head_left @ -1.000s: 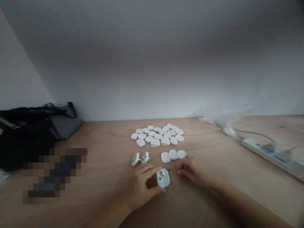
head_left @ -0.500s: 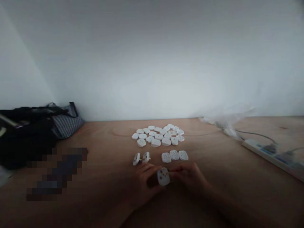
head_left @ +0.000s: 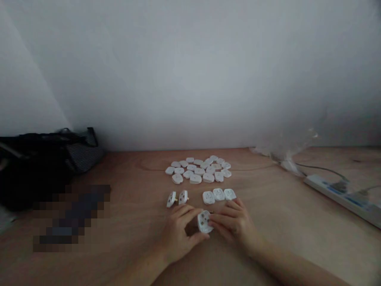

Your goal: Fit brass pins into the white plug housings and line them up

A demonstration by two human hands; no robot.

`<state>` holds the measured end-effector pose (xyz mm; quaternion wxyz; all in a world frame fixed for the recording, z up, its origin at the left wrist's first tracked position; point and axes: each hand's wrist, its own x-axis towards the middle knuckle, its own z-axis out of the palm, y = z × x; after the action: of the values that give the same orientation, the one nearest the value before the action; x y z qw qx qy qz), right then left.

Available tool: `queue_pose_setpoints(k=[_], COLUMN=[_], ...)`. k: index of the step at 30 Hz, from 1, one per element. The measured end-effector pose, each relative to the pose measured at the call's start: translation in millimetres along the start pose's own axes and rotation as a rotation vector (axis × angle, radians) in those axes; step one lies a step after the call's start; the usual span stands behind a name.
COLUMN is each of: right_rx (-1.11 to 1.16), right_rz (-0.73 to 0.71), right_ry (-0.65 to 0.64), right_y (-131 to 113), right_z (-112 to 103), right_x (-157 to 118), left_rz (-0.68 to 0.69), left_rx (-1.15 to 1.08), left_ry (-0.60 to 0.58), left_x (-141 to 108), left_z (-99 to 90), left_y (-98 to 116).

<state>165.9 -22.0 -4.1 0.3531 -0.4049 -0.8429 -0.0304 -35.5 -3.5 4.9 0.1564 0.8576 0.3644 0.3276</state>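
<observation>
My left hand (head_left: pixel 175 234) pinches a white plug housing (head_left: pixel 204 222) by its edges, thumb below and fingers above. The housing is tilted up, with dark holes on the side facing me. My right hand (head_left: pixel 236 222) is closed at the housing's right side, fingertips touching its face; what they pinch, if anything, is too small to tell. A small dark bit shows beside the housing's upper right edge. Just beyond my left hand, a white plug piece (head_left: pixel 171 199) and another plug piece (head_left: pixel 183 197) stand on edge with brass pins pointing right.
Three white housings (head_left: pixel 218 194) lie in a row beyond my right hand. A cluster of white plug parts (head_left: pixel 199 171) lies farther back on the wooden table (head_left: pixel 133 206). At left are a black bag (head_left: pixel 35 171) and a blurred-out item; at right, a power strip (head_left: pixel 336 194) and clear plastic (head_left: pixel 288 153).
The fingers of my right hand have moved in onto the housing's face from just right of it. My left hand keeps its hold. The picture has become brighter.
</observation>
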Motion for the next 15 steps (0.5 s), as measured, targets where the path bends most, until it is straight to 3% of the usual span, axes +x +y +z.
queue_pose_setpoints(k=[5, 11, 15], right_rx=[-0.067, 0.280, 0.525], right_rz=[-0.051, 0.152, 0.261], right_ry=[-0.043, -0.213, -0.191], right_y=[0.1, 13.7, 11.2], right_z=[-7.0, -10.1, -1.5], right_x=[3.3, 3.5, 4.1], left_rz=[-0.005, -0.010, -0.016], left_rx=[-0.042, -0.115, -0.138], left_ry=[0.018, 0.007, -0.008], left_x=[-0.9, -1.4, -1.1], left_z=[0.6, 3.5, 4.7], left_y=[-0.5, -8.6, -7.8])
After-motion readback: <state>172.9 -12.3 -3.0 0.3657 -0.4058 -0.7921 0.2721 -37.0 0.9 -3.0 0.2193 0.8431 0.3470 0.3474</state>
